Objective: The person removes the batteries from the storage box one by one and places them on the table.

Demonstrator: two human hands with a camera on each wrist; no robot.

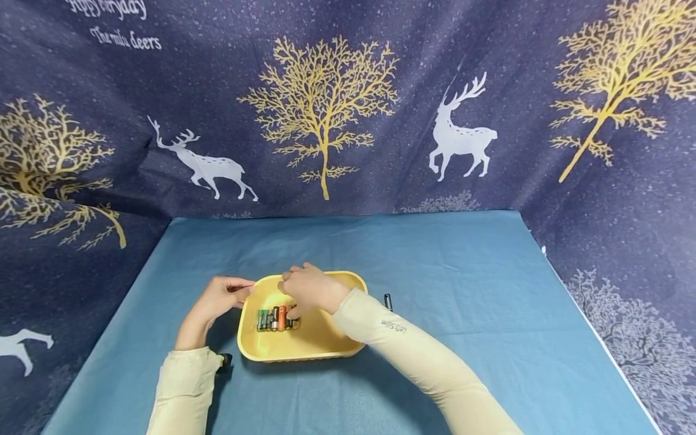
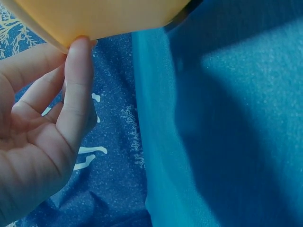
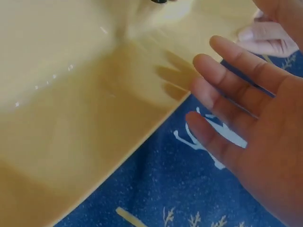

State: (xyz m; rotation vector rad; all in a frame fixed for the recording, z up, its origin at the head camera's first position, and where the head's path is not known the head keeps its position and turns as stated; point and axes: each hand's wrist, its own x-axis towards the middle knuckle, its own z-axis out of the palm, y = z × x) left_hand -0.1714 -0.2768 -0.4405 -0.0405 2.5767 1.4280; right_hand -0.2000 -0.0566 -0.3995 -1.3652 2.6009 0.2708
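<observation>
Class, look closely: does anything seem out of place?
Yes: a dark battery-like cylinder on the blue cloth, right of the yellow basin, looks stray, because several batteries are lined up inside the basin.

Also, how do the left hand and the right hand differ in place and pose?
The left hand is at the yellow container's far left corner; the right hand is over the container. The left hand pinches the rim; the right hand's fingers are stretched out, with gaps between them. Both have a pale sleeve at the wrist.
</observation>
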